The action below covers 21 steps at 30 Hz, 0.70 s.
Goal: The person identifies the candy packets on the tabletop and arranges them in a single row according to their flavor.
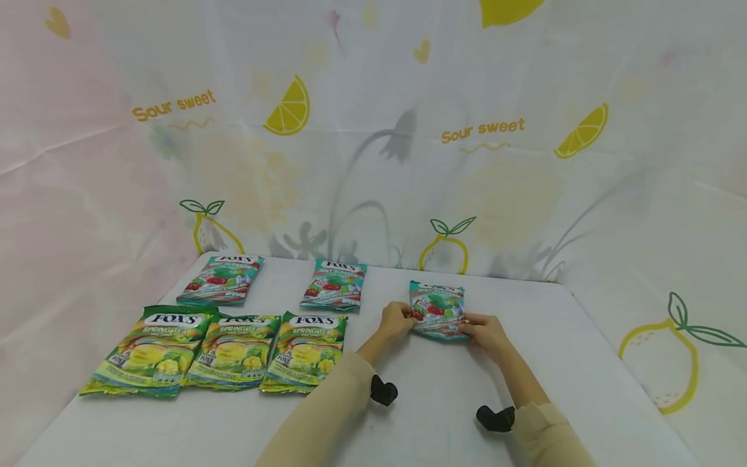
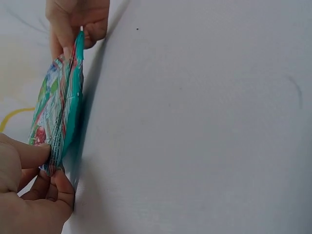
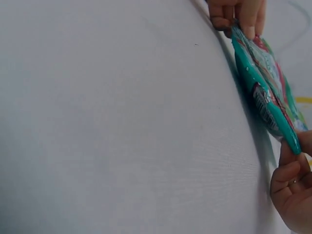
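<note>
Left hand point(image 1: 397, 320) and right hand point(image 1: 486, 334) pinch opposite lower sides of a teal Mint Blossom bag point(image 1: 438, 306), right of the desk's point(image 1: 432, 389) middle. Two matching bags point(image 1: 334, 285) lie leftward; three green Spring Tea bags point(image 1: 306, 350), nearer. Five look placed, held one apparently unfinished. Its underside contact: hidden. Small print: illegible.

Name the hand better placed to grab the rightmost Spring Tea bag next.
Left hand, likely: gripping the Mint Blossom bag, it's nearer that Spring Tea bag; the right hand grips the opposite side.
</note>
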Motion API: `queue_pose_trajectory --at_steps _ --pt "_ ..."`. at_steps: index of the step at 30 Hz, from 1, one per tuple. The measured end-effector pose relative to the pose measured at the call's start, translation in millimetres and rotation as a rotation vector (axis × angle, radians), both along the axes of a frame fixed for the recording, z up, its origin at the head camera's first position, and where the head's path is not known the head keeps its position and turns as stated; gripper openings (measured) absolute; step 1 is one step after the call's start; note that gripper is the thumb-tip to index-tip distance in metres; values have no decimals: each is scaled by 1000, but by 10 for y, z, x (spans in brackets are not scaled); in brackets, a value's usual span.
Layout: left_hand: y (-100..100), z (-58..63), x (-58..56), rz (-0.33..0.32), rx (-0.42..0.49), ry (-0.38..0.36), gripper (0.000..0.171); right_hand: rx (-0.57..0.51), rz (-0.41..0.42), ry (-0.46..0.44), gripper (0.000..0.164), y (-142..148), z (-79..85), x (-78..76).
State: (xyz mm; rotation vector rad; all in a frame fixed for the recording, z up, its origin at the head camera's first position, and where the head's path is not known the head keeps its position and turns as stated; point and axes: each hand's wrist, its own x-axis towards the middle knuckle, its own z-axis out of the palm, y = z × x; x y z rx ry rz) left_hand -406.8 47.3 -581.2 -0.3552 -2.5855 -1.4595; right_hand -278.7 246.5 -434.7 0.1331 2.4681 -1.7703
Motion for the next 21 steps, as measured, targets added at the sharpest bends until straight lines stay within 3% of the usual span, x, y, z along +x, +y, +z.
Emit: queue_pose_trajectory --at_steps 1,2,7,8,10,12,16,21 --pt "-20 18 42 -11 10 19 23 -1 6 4 47 -4 2 21" --pt "-48 120 144 -23 21 17 23 -7 7 6 47 -10 7 46" --pt "-230 990 957 -71 95 -55 21 -18 40 24 48 -25 30 167" --pt "-256 1128 1090 -73 110 -72 19 -23 42 28 47 -30 37 188" --pt "-291 1280 1263 -75 133 -55 16 -23 49 38 45 -38 46 223" --pt "-314 1365 1364 -76 142 -42 14 -16 59 48 44 -51 63 260" --pt "-365 1423 1466 -88 142 -23 13 -13 56 68 42 -85 89 337" --pt "-460 1423 1569 -96 127 -4 15 -47 92 94 42 -134 97 440"
